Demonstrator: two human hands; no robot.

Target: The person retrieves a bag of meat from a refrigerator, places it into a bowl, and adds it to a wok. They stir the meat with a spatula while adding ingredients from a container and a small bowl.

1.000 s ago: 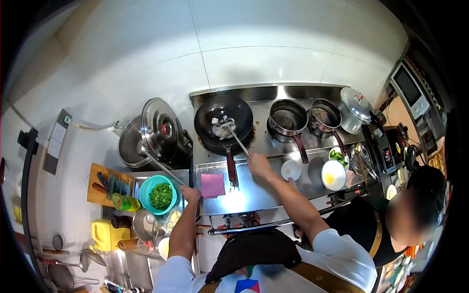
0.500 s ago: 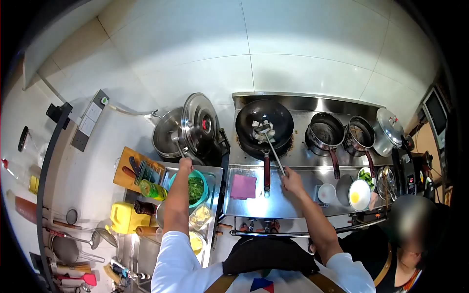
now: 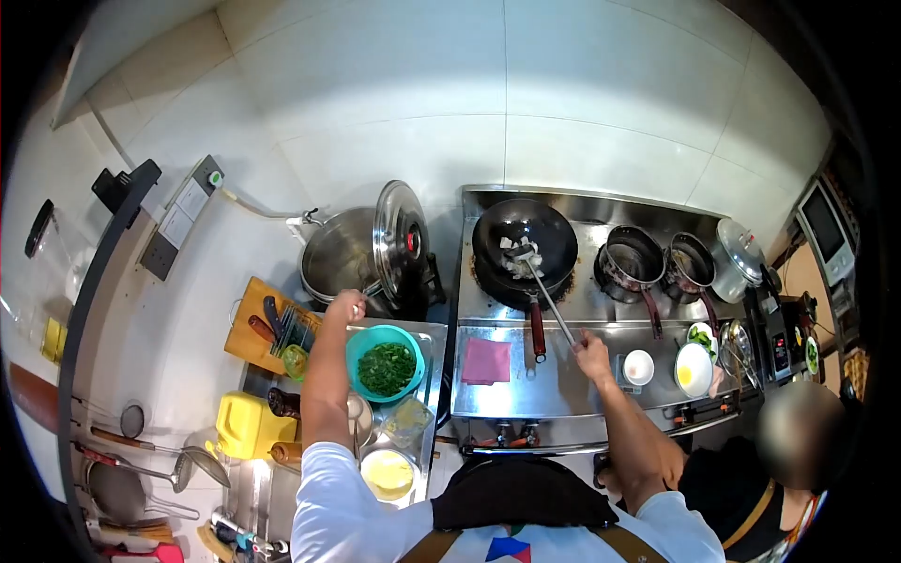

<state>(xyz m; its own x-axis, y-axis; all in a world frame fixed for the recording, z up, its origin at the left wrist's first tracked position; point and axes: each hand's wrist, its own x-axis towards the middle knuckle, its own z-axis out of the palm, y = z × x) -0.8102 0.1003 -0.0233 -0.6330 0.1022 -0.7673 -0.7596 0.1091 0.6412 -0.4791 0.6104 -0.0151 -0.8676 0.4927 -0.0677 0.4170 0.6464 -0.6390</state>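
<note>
Right hand (image 3: 589, 357) has its fingers curled closed around the end of a long spatula (image 3: 554, 308) – it points to the hand's 11 o'clock, head down among pale chunks (image 3: 523, 263) in the wok (image 3: 549, 225). Left hand (image 3: 349, 306) is a closed fist just by the big pot (image 3: 328, 258) at its 12; can't really tell what it's gripping. Teal bowl (image 3: 419, 352) of chopped greens sits at that hand's 5 o'clock. Pink cloth (image 3: 486, 361) is at the wok's 7 – two saucepans (image 3: 633, 255) around its 3.
</note>
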